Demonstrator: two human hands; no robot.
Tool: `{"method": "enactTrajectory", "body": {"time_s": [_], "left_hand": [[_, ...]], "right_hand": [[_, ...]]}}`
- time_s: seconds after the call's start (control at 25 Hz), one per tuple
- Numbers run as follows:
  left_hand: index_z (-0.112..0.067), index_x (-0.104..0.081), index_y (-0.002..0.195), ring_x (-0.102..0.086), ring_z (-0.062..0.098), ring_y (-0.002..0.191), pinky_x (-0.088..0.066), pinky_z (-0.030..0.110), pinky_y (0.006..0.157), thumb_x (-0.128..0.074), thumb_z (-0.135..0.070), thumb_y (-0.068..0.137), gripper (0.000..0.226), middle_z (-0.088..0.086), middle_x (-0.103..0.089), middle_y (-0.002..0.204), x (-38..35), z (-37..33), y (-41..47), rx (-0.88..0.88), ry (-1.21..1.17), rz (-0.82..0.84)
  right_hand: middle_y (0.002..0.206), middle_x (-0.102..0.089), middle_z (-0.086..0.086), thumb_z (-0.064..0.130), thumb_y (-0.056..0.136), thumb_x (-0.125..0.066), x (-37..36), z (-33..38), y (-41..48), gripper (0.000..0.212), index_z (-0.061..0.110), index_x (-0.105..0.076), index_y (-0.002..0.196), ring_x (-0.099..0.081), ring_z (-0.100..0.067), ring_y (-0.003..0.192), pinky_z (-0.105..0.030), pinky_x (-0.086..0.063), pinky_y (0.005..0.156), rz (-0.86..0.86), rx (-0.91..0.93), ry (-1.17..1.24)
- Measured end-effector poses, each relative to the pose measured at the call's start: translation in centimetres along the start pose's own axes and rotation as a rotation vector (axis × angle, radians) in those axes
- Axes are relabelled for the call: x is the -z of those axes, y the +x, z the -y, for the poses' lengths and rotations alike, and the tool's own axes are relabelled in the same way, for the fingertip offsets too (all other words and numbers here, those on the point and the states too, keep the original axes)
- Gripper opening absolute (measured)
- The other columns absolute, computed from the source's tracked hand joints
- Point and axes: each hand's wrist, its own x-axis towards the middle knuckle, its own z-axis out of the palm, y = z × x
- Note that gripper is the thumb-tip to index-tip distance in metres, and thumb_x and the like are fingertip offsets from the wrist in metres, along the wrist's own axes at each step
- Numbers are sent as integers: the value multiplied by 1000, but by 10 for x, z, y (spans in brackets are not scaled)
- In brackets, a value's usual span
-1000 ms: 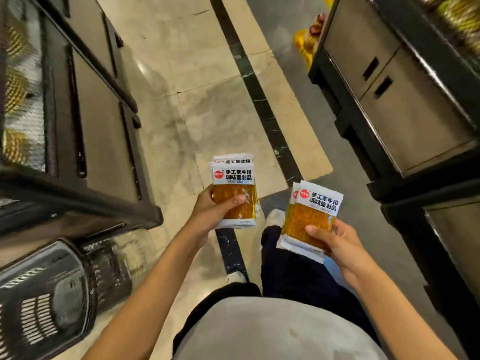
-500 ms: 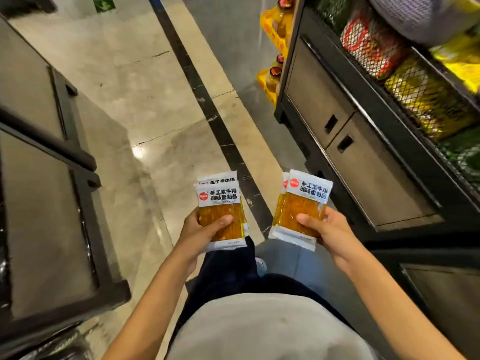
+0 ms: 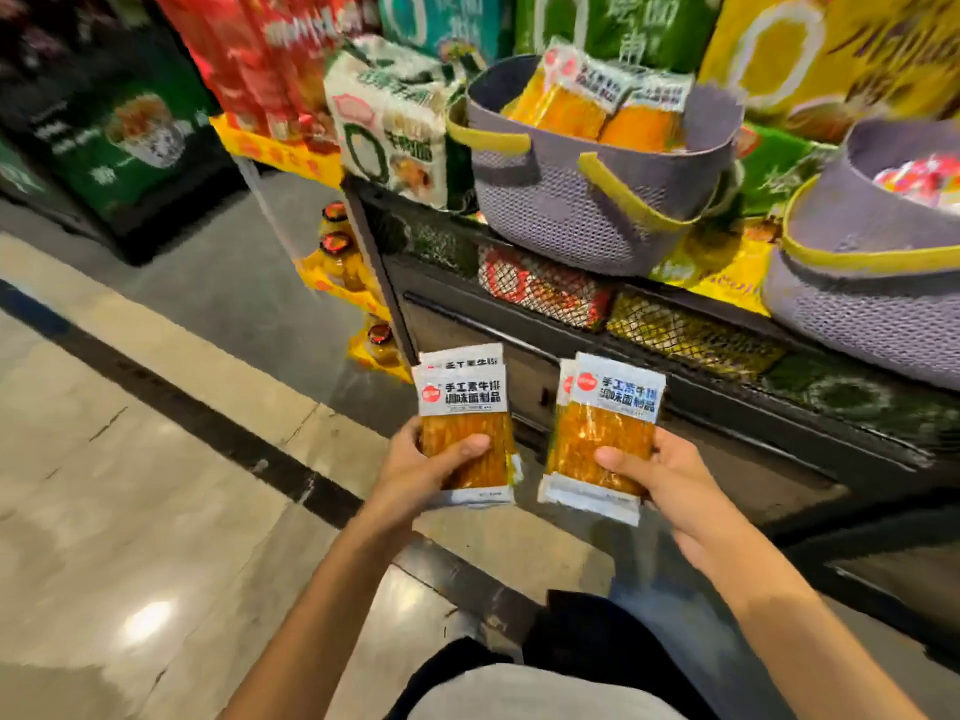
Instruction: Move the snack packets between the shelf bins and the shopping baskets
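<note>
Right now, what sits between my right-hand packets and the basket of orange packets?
Head view: between the packets and the basket runs the shelf bin's black mesh front.

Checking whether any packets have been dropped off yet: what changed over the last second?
The head turned from the floor up to the shelf, bringing the left basket, already holding orange packets, and the right basket into view. Nothing was let go: the left hand still grips the left packets, the right hand the right packets, side by side as before.

Snack packets (image 3: 460,397): orange, white bands, red logo dot — baskets (image 3: 561,210): lilac-grey mesh, yellow handles — floor (image 3: 130,485): beige, black stripe.
</note>
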Motion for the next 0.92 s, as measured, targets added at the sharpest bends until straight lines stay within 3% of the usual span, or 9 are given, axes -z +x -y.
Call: {"method": "enactTrajectory", "body": {"time_s": [0.24, 0.32, 0.48, 0.56, 0.64, 0.72, 0.8, 0.88, 0.92], "left_hand": [[-20, -60, 99, -67, -2, 72, -53, 12, 63, -73, -12, 75, 28, -5, -70, 93, -29, -135, 113, -277, 106, 172], [-21, -60, 94, -67, -1, 72, -53, 12, 64, -75, -17, 71, 28, -11, -71, 85, -44, -183, 144, -377, 103, 218], [-19, -60, 111, -69, 5, 86, -55, 17, 72, -86, -38, 56, 64, -9, -72, 96, -63, -263, 195, -509, 179, 288], [-17, -58, 113, -67, 1, 82, -54, 16, 72, -83, -31, 65, 56, -8, -68, 96, -69, -292, 222, -554, 226, 259], [-18, -56, 110, -64, -7, 68, -51, 11, 64, -74, -22, 77, 37, -7, -65, 93, -73, -312, 250, -573, 326, 239], [-15, -57, 112, -65, -7, 68, -51, 10, 62, -72, -23, 80, 36, -1, -67, 101, -73, -323, 280, -505, 512, 322], [-12, -50, 126, -65, 6, 98, -52, 24, 85, -79, -48, 68, 75, 5, -62, 123, -72, -327, 299, -464, 797, 324], [-12, -19, 148, -40, 24, 133, -34, 39, 111, -76, -69, 57, 122, 12, -34, 150, -76, -327, 306, -519, 1066, 222], [-12, -1, 151, -24, 29, 142, -23, 41, 116, -73, -68, 61, 129, 15, -17, 156, -80, -324, 302, -549, 1140, 182]], "right_hand": [[91, -73, 7, 17, 56, -71, -1, 112, 57, 43, 17, -62, 98, -70, -8, 83, -23, -57, 74, -129, 275, 105], [92, -73, 9, 18, 58, -70, 7, 160, 79, 44, 18, -61, 101, -70, -7, 85, -22, -57, 73, -138, 396, 90], [93, -69, 7, 3, 76, -68, 22, 243, 121, 39, 11, -56, 111, -68, 1, 73, -15, -53, 63, -223, 569, 44], [97, -66, 3, -1, 79, -67, 29, 269, 145, 42, 12, -51, 115, -66, 3, 70, -14, -52, 64, -296, 603, -29], [108, -65, -4, 1, 77, -72, 39, 277, 171, 44, 18, -50, 111, -67, -8, 86, -25, -53, 81, -363, 574, -172], [115, -65, -8, 10, 73, -78, 46, 275, 191, 41, 25, -52, 101, -63, -22, 102, -42, -48, 96, -449, 504, -362], [124, -61, -10, 18, 74, -78, 46, 272, 198, 47, 21, -54, 114, -58, -27, 114, -43, -42, 102, -514, 456, -522], [144, -43, -14, 27, 79, -74, 40, 273, 199, 84, 7, -26, 145, -41, -29, 132, -38, -34, 108, -585, 388, -724], [152, -29, -17, 33, 82, -71, 35, 273, 198, 95, 4, -11, 149, -30, -30, 139, -38, -30, 111, -582, 357, -807]]}}
